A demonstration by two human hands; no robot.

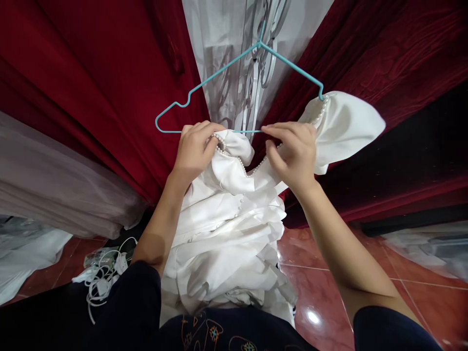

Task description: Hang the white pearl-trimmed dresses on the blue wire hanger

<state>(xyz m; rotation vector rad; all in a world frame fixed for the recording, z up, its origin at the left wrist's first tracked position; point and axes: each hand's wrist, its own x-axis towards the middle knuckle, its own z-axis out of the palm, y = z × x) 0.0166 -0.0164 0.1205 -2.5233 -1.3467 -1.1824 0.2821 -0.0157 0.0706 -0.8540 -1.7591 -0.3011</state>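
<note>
A white dress (223, 243) with a pearl-trimmed neckline hangs down in front of me. One of its shoulders, with a puffed sleeve (351, 124), is over the right end of a thin turquoise clothes hanger (223, 70). The hanger's left end is bare. My left hand (195, 148) is closed on the dress's other shoulder, close against the hanger's lower bar. My right hand (294, 151) has its fingertips on that bar, right of centre, with the thumb bent below them beside the neckline. Its palm side is hidden.
Dark red curtains (102, 73) hang on both sides, with pale fabric and a white scrollwork frame (252, 92) between them. White cables (102, 280) lie tangled at lower left. Glossy red tiles (314, 292) cover the floor. Sheer whitish cloth (62, 180) hangs at left.
</note>
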